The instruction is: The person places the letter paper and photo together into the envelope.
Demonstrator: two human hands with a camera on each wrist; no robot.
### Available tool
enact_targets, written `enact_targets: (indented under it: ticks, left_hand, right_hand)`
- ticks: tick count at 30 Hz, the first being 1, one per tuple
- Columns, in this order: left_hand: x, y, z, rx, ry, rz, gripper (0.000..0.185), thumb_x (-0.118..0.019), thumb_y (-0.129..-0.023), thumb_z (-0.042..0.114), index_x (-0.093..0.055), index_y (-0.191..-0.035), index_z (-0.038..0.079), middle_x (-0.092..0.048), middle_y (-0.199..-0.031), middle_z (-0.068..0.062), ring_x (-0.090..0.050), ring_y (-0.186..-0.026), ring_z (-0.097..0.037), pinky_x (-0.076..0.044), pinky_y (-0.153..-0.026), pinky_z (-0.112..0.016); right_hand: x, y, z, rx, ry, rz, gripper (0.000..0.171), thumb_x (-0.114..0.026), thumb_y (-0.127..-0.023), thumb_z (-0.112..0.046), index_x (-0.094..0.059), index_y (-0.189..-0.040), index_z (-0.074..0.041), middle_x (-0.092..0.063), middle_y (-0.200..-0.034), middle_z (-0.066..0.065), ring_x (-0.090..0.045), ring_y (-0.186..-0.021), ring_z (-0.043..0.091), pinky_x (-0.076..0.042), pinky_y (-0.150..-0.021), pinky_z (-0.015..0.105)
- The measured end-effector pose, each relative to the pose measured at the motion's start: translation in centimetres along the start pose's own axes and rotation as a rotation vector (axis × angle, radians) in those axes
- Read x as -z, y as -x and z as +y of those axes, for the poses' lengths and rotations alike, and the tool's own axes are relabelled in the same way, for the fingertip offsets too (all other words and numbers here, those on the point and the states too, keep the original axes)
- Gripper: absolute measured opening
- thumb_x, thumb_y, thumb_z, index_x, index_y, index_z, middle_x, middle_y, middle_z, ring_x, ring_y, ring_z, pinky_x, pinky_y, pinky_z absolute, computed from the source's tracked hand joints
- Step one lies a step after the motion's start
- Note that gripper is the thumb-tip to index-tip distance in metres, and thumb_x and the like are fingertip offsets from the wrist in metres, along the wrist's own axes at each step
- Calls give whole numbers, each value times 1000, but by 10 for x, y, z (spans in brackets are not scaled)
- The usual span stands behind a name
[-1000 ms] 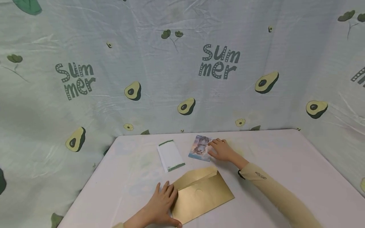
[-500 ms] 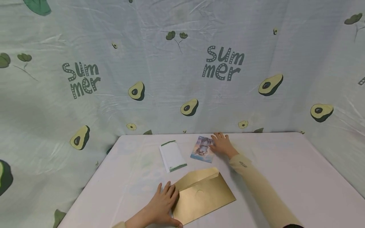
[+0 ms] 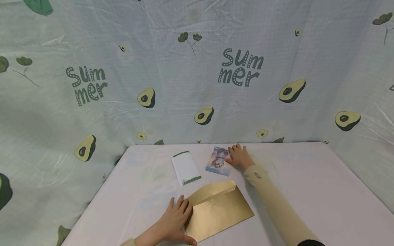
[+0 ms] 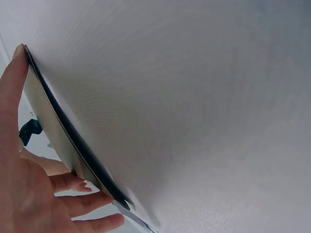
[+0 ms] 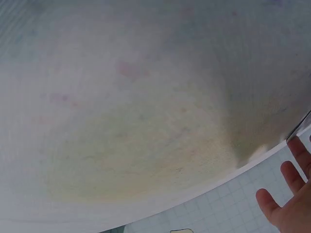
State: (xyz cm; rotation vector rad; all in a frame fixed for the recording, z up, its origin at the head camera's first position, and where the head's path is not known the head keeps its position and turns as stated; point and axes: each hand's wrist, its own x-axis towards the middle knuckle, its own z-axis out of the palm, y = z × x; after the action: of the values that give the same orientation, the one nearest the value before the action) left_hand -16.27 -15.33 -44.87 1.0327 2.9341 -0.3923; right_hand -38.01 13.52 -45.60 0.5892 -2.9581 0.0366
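Spread left hand (image 3: 174, 219) braces envelope (image 3: 221, 213); spread right hand (image 3: 241, 157) at card (image 3: 217, 162), counter (image 3: 301, 177) far side, contact unclear; likely pickup, needs pinch.

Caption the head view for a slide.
Left hand on a gold envelope, right hand at a picture card, white paper lying apart.

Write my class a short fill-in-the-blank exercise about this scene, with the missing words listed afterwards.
1. The left hand touches an envelope that is ____ in colour.
2. In the head view, the right hand is at the ____ side of the picture card.
3. There, the white, green-ended item lies to the picture card's ____.
4. The word printed on the backdrop is ____.

Missing words: gold; right; left; summer.
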Motion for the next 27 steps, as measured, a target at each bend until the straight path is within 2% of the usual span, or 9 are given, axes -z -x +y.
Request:
enact_targets:
  ticks: [7, 14, 22, 25, 27]
  left_hand:
    - [2, 1, 0, -5, -8, 16, 110, -40, -60, 86, -36, -133, 4, -40, -136, -17, -34, -127, -36, -32, -95, -56]
    - [0, 1, 0, -5, -1, 3, 108, -39, -61, 85, -35, -134, 5, -39, -137, -17, -33, -128, -36, -31, -95, -56]
    - [0, 1, -1, -8, -16, 12, 108, -40, -61, 85, -36, -134, 4, -40, -136, -17, -34, -128, -37, -32, -95, -56]
    - [0, 2, -1, -7, -10, 18, 109, -40, -61, 85, -36, -134, 4, -40, -136, -17, -34, -128, -37, -32, -95, -56]
    - [-1, 1, 0, -7, -6, 26, 109, -40, -61, 85, -36, -134, 4, -41, -135, -17, -34, -127, -37, -32, -95, -56]
  right_hand:
    - [-2, -2, 4, -31, 13, -7, 75, -54, -80, -56, -45, -125, 3, -43, -119, 26, -36, -114, 41, -31, -90, 57]
    - [-5, 2, 10, -77, -50, 28, 75, -61, -72, -60, -52, -110, 3, -46, -104, 24, -38, -101, 37, -34, -81, 52]
    - [0, 4, 18, -57, -72, 106, 58, -69, -73, -42, -48, -111, -3, -52, -105, 22, -43, -100, 39, -37, -80, 52]
    - [4, 5, 21, -47, -117, 124, 49, -68, -75, -34, -50, -109, -4, -55, -105, 21, -46, -99, 38, -40, -77, 51]
    - [7, 7, 23, -39, -184, 132, 39, -66, -78, -27, -52, -106, -4, -57, -100, 19, -50, -94, 35, -43, -72, 48]
